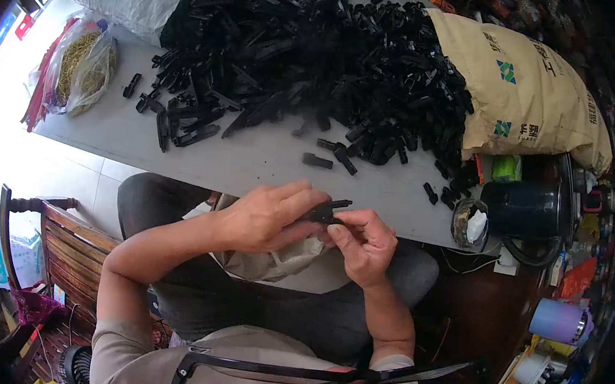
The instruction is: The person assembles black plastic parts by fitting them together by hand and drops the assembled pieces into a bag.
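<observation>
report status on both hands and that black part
Left hand and right hand both on black part. Part held apart from black pile. Nothing visibly in the way.

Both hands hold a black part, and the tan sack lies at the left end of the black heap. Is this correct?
Not the side: the head view shows the tan sack at the right end of the black heap. The rest stands.
</observation>
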Tool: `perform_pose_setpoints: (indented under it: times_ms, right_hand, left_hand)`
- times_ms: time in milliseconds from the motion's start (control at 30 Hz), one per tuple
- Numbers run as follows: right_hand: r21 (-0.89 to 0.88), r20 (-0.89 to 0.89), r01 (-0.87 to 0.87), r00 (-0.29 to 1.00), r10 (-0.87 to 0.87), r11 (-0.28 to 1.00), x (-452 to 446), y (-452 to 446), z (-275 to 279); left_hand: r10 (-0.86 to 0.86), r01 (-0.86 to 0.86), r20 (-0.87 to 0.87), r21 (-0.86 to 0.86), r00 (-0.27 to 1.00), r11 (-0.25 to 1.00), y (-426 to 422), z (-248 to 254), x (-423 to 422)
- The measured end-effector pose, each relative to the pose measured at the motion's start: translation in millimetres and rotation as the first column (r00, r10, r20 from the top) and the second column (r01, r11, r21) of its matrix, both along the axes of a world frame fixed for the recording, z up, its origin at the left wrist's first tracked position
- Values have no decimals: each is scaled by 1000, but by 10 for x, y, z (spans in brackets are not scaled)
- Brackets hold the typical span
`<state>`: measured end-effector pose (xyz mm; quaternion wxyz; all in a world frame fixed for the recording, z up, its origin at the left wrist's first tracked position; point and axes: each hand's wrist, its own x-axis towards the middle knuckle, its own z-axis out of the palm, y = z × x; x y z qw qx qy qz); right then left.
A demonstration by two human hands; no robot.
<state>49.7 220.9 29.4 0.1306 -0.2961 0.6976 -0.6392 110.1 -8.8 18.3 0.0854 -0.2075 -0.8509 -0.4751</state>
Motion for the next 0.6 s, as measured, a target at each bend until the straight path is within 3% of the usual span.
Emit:
perform_pose_setpoints:
  times_ms: [100,200,300,400,600]
  right_hand:
    - [122,-121,-25,992,40,992,-41,89,-77]
    - [101,-192,-87,976,105,991,-85,127,-128]
    - [41,-205,23,979,-15,999,-24,59,-116]
    - [151,-207,-62,974,93,987,-97,13,34]
    - [180,-330,-64,936,122,982,-105,56,-32]
  left_hand:
    - [-17,16,-18,-21,1000,1000,-10,6,20]
    - [-29,28,-32,-34,999,999,-6,-11,30]
    - [-52,50,-46,-49,998,998,-12,-16,39]
    - [-68,64,-52,-70,996,995,-27,-13,43]
    - [-86,80,-55,-103,995,991,-14,50,57]
